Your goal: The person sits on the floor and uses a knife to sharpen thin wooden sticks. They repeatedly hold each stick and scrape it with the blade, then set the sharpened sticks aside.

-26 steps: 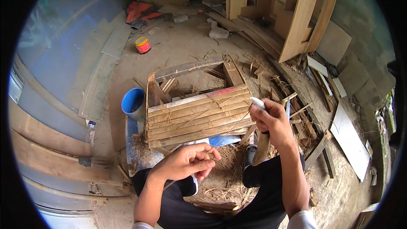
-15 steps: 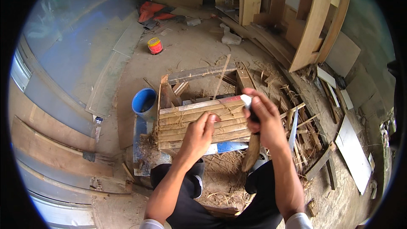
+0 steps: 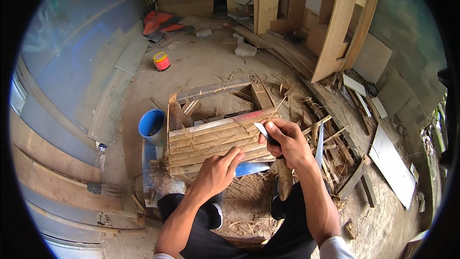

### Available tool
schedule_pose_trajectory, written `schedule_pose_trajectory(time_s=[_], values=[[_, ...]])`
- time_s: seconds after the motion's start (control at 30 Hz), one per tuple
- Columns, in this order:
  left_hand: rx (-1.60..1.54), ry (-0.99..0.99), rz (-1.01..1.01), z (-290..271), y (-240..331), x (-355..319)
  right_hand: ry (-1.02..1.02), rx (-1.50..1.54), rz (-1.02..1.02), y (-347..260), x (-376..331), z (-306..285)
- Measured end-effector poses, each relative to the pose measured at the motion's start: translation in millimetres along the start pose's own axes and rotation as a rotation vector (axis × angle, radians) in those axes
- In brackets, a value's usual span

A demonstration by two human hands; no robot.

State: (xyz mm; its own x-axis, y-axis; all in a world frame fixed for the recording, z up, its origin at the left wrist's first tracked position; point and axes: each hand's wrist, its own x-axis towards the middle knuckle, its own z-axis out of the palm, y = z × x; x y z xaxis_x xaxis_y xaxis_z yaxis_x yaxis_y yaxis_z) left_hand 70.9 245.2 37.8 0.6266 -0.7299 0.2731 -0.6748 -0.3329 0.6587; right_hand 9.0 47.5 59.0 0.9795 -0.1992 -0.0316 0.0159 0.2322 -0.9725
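Observation:
My right hand (image 3: 289,143) grips a knife (image 3: 284,182). Its short pale blade points up and left, and a long brown handle hangs below my fist. In my left hand (image 3: 214,171), thumb and forefinger pinch a thin strip (image 3: 279,106), which looks like split bamboo or cane. The strip slants up to the right, past the blade and through the right fingers; whether blade and strip touch cannot be made out. Below both hands stands a low slatted wooden bench (image 3: 211,140), one edge marked red, with fibres lying on it.
A blue bucket (image 3: 152,125) stands left of the bench, a red-and-yellow tin (image 3: 161,61) farther off. To the right, a saw blade (image 3: 320,145) rises among wood scraps. A white board (image 3: 393,167) lies beyond. Shavings (image 3: 247,208) litter the floor between my feet.
The knife has come down and left, its blade now turned up-left near the strip. My left hand has dropped slightly. The whole view has shifted a little to the right.

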Motion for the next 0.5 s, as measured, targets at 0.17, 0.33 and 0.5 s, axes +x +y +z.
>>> schedule_pose_trajectory(time_s=[0.17,0.33,0.5], values=[[0.038,-0.103,-0.073,-4,6,-18,0.14,-0.007,-0.096,3,1,-40],[-0.893,-0.171,-0.112,-19,-4,-32,0.802,0.422,-0.297,-14,3,-97],[-1.699,-0.306,-0.079,-16,-2,-36,0.194,0.157,-0.144,-2,-17,-25]])
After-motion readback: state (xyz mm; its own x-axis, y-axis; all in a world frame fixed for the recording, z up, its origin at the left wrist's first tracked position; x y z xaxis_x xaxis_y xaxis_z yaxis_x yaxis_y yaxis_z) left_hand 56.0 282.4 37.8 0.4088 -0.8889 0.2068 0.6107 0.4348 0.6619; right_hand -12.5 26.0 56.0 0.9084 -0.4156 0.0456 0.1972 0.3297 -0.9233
